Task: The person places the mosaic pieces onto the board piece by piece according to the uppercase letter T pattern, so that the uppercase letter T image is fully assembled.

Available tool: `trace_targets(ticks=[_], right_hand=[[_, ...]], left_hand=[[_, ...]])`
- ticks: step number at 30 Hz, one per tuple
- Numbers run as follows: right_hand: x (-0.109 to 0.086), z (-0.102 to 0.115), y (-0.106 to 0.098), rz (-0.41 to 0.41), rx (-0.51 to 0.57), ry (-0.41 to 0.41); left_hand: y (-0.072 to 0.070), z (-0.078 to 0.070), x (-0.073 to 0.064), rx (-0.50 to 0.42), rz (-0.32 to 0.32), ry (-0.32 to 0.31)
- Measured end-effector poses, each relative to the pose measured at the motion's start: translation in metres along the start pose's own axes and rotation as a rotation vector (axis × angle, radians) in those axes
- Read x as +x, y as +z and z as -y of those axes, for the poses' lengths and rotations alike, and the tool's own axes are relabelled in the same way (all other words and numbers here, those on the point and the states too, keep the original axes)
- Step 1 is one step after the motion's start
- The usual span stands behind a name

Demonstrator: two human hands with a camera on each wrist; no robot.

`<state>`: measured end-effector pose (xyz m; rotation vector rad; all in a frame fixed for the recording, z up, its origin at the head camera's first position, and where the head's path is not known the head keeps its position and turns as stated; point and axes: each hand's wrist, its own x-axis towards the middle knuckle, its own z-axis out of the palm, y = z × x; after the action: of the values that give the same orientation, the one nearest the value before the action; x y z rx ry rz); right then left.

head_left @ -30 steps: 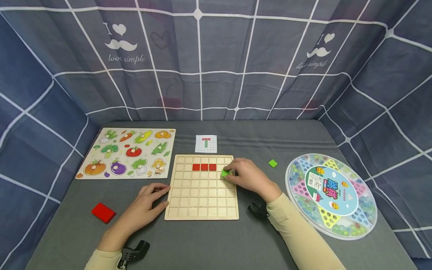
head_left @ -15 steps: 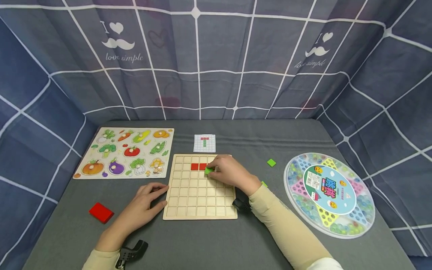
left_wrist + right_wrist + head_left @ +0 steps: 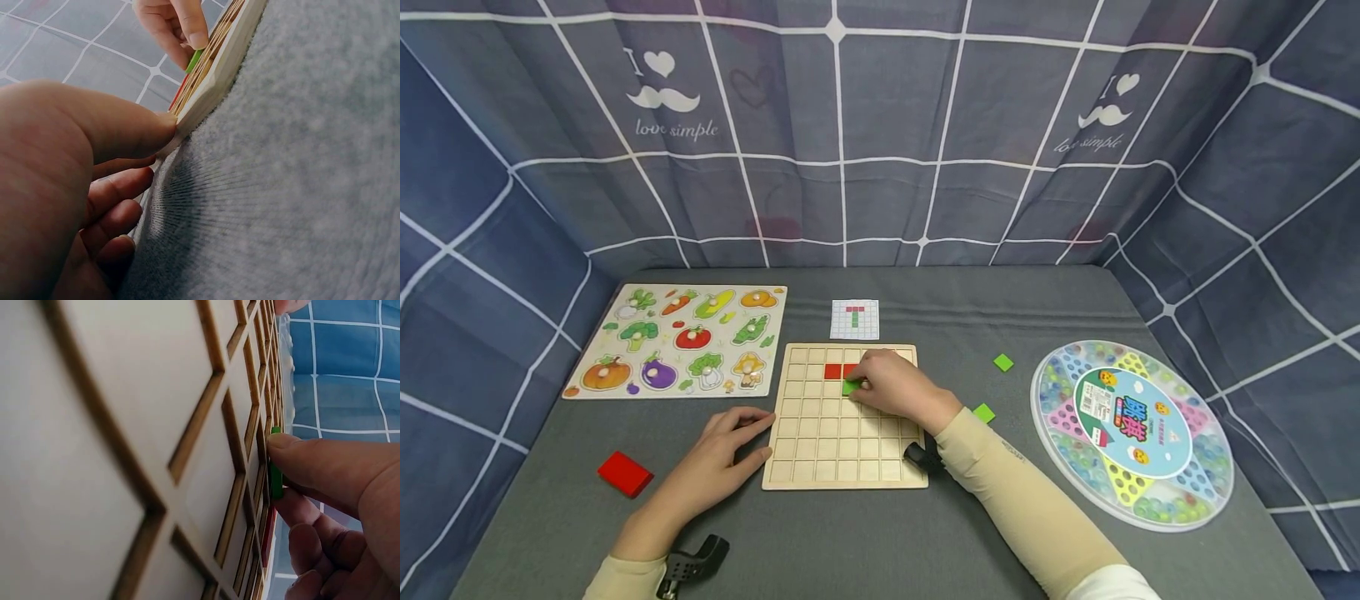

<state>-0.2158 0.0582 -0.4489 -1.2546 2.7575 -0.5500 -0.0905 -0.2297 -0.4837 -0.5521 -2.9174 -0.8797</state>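
Observation:
My right hand [image 3: 898, 385] pinches a small green square tile [image 3: 850, 387] between thumb and fingers, over the second row of the wooden grid board [image 3: 842, 450]. In the right wrist view the green tile [image 3: 275, 465] stands on edge close to the grid, a red tile [image 3: 267, 540] beside it. Red tiles [image 3: 832, 372] lie in the row above, partly hidden by the right hand. My left hand [image 3: 722, 454] touches the board's left edge with thumb and finger apart; in the left wrist view its thumb [image 3: 134, 128] rests against the board's rim.
Behind the board lies a pattern card [image 3: 854, 320] with a red and green T. Two loose green tiles [image 3: 1003, 362] are to the right, a red block [image 3: 626, 473] to the left. A vegetable puzzle [image 3: 688, 342] and a round marble game box [image 3: 1135, 433] flank the board.
My right hand has carried the green tile leftward across the board to below the red row. Another green tile has come into view beside the right sleeve. The left hand stays at the board's edge.

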Motion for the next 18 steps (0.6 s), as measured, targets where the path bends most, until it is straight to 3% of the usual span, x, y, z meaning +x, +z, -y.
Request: trace_targets(ticks=[18], right_hand=[[-0.006,-0.0036,-0.0048,-0.041,0.052,0.023]], left_hand=[[0.0012,0.0008,0.0002,0.01,0.002,-0.009]])
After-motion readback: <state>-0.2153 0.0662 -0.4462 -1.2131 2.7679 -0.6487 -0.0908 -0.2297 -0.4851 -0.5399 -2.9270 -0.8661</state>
